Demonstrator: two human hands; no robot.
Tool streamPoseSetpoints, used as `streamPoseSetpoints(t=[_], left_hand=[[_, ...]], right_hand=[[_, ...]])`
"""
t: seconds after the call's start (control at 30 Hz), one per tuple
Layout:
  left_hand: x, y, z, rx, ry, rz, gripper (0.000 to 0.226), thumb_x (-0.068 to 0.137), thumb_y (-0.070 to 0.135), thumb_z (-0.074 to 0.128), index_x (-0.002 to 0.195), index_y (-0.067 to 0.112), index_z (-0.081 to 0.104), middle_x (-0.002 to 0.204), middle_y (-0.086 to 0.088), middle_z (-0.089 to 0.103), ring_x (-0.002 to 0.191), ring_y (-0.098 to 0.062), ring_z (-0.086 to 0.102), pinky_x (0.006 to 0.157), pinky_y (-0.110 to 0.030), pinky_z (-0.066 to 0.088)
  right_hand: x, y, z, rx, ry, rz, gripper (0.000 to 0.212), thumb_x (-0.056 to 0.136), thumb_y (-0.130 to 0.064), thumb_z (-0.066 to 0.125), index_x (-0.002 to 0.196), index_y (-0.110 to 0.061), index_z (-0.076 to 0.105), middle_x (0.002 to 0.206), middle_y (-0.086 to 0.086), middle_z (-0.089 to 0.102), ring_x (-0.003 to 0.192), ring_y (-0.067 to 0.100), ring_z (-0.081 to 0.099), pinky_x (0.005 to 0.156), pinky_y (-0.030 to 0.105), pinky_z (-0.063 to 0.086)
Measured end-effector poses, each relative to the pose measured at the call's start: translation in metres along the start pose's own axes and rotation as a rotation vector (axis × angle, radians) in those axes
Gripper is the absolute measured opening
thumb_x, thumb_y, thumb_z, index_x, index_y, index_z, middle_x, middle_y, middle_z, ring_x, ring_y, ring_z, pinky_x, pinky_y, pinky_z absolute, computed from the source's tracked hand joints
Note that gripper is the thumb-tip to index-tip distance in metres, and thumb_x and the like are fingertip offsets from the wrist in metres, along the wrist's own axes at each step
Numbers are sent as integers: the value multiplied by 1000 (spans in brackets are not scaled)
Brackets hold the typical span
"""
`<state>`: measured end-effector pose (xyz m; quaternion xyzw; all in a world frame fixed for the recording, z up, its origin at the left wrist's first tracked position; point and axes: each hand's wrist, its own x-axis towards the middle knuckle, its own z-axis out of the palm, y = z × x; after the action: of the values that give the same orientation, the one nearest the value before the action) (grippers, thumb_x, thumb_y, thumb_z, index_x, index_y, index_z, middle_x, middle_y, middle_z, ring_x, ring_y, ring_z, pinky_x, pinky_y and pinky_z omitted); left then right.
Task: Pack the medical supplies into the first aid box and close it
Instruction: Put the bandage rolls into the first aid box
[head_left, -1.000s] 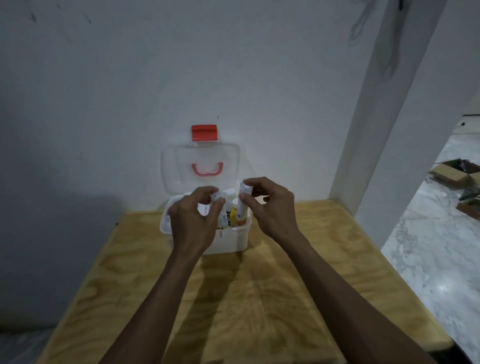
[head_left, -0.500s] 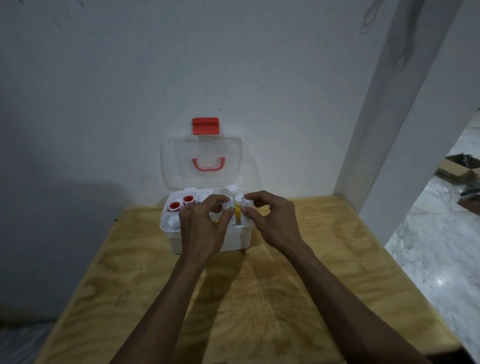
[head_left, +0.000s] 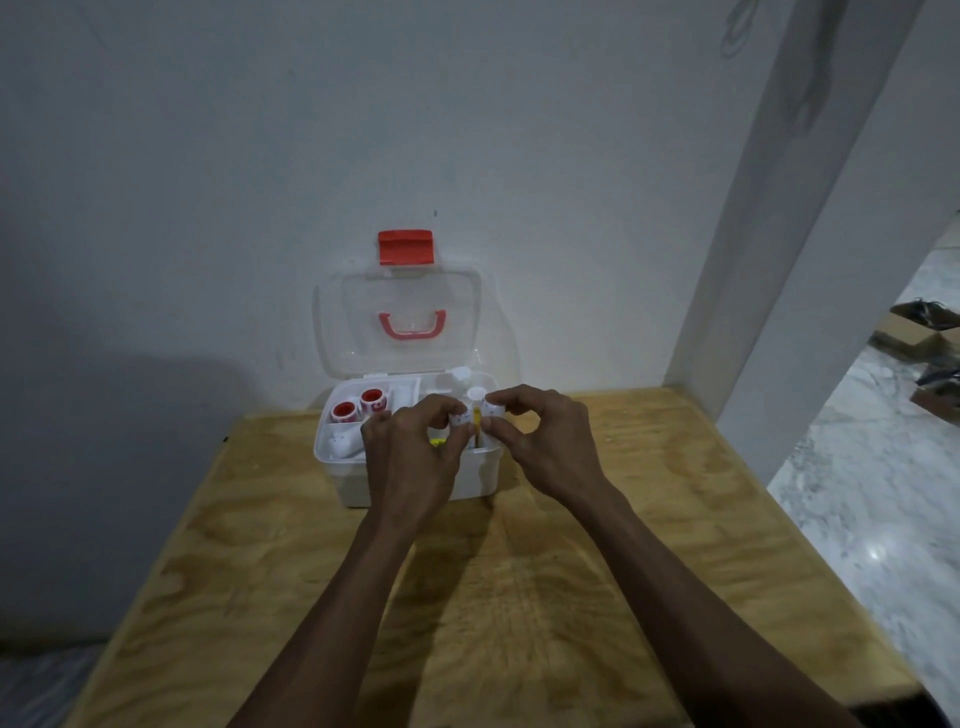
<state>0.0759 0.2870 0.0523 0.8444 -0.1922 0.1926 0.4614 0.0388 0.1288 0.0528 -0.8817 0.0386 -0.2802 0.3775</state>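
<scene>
a: what's nearest?
b: two bare forearms reach up from six o'clock over the plywood tabletop (head_left: 519, 597).
a: and the hands?
b: the left hand (head_left: 410, 457) sits at the front rim of the first aid box (head_left: 483, 475), its fingers (head_left: 441, 415) curled, pinching a small white tube (head_left: 460, 420). the right hand (head_left: 545, 441), at three o'clock of the left, pinches a second white tube (head_left: 492, 417) between thumb and forefinger. both tubes stand upright, lowered into the box's right part.
a: what else is inside?
b: two red-capped rolls (head_left: 358, 405) at the box's ten o'clock, a white item below them, something yellow between the tubes.
a: farther back?
b: the clear lid (head_left: 397, 322) stands open against the wall at twelve o'clock, with its red handle (head_left: 412, 325) and red latch (head_left: 405, 247).
</scene>
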Motion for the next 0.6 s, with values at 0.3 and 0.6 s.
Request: streamPoseSetpoints(t=[0.3, 0.6], left_hand=[[2, -8, -6, 45, -99, -38, 24, 82, 48, 69, 95, 30, 77, 90, 13, 76, 85, -7, 68, 89, -51, 51], [0, -7, -5, 35, -93, -69, 28, 83, 48, 69, 104, 30, 76, 101, 9, 76, 96, -13, 67, 91, -52, 52]], right_hand=[[-2, 0, -4, 13, -62, 35, 24, 83, -32, 75, 104, -21, 76, 105, -5, 74, 87, -6, 54, 71, -3, 32], [-3, 3, 0, 71, -53, 69, 25, 83, -35, 73, 105, -23, 76, 104, -8, 74, 90, -4, 59, 74, 4, 37]])
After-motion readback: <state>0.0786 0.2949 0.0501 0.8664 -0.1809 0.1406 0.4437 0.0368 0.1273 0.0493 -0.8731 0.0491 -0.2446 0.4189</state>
